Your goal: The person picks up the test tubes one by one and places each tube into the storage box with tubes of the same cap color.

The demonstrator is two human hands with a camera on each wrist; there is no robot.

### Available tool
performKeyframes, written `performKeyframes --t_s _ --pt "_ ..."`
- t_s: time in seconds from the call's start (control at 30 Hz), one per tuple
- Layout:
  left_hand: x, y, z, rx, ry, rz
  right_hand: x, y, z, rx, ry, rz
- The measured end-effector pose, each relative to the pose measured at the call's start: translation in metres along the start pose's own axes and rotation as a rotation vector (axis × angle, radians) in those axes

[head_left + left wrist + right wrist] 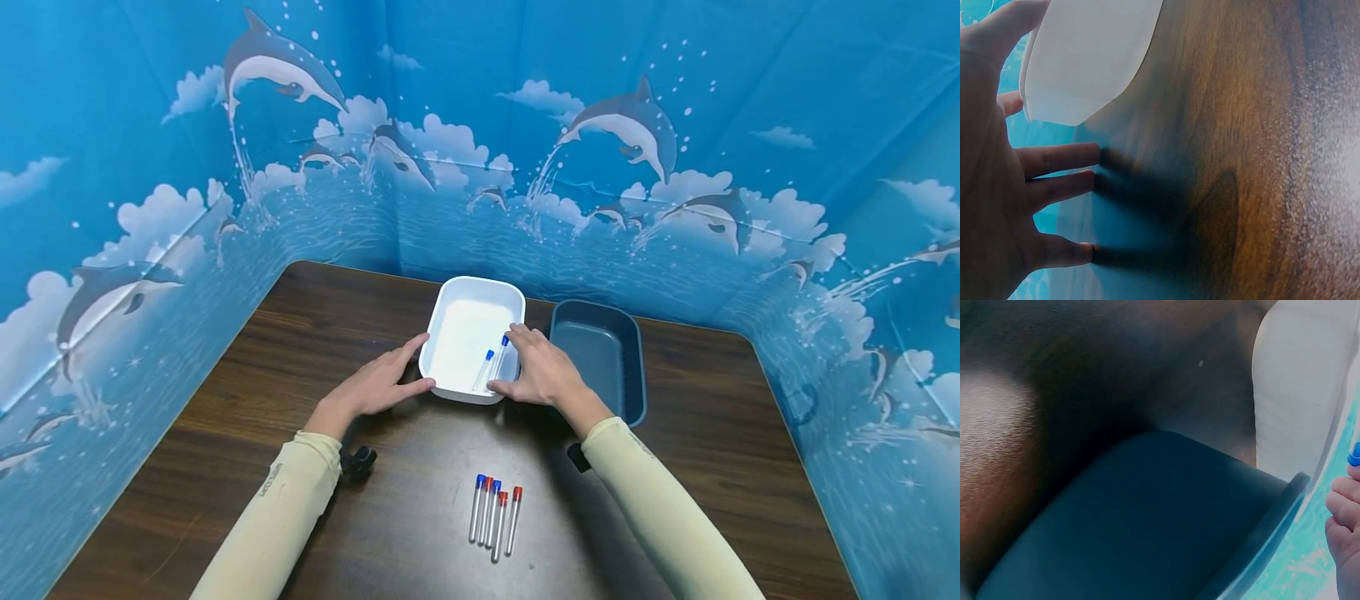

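A white tray (470,287) stands on the table, with a blue-capped test tube (483,370) lying in it. My left hand (378,381) is at the tray's left side, its thumb and index finger at the rim; the left wrist view shows the other fingers spread apart. Over the tray's right side, my right hand (546,367) holds another blue-capped test tube (501,353) lengthwise between thumb and fingers. In the right wrist view, its blue cap (1354,454) shows by the fingertips; the rest of the grip is mostly out of frame.
A dark blue-grey tray (639,367) stands right of the white one, close by the right wrist. Nearer the front lie several test tubes (495,525) with red or blue caps. A dolphin-print curtain (480,225) surrounds the table (247,400).
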State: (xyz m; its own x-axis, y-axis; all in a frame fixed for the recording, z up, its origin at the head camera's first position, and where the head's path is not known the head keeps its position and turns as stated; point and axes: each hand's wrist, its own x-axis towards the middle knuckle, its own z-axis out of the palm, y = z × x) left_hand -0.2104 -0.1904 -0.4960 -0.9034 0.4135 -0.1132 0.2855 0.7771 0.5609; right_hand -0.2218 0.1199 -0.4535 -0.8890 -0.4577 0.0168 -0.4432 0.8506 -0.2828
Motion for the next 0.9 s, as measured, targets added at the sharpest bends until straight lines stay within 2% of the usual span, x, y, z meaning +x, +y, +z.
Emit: performKeyframes --t_s 0.9 --pt "-0.001 -0.001 0.000 -0.007 0.010 -0.004 0.040 -0.014 0.017 -0.136 -0.180 -0.013"
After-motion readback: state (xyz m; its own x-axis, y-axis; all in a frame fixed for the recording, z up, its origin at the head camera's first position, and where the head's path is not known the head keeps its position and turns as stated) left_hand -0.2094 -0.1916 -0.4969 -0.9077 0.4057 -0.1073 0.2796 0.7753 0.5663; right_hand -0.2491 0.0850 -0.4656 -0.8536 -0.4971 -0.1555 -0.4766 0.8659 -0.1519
